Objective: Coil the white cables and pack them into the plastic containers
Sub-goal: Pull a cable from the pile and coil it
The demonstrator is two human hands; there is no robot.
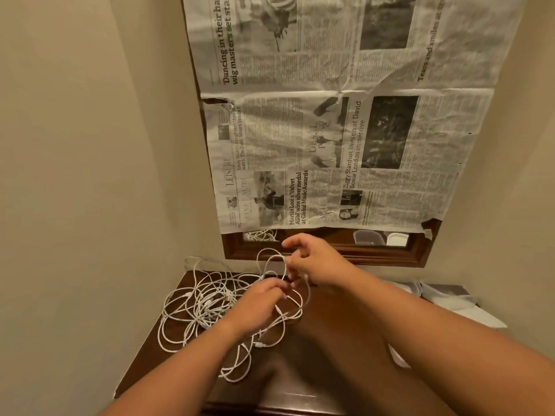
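Cable loop (pixel 280 257) upright, pinched by fingers (pixel 300 256) of left hand (pixel 258 298) and right hand (pixel 319 261).

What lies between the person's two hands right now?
In the head view, a raised loop of white cable spans the gap between the left hand and right hand; both hold it.

The newspaper (pixel 330 130) on the wall carries headlines: "LEISURE", "Ziggy Stardust lives on at David Bowie London immersive", "Tears and smiles".
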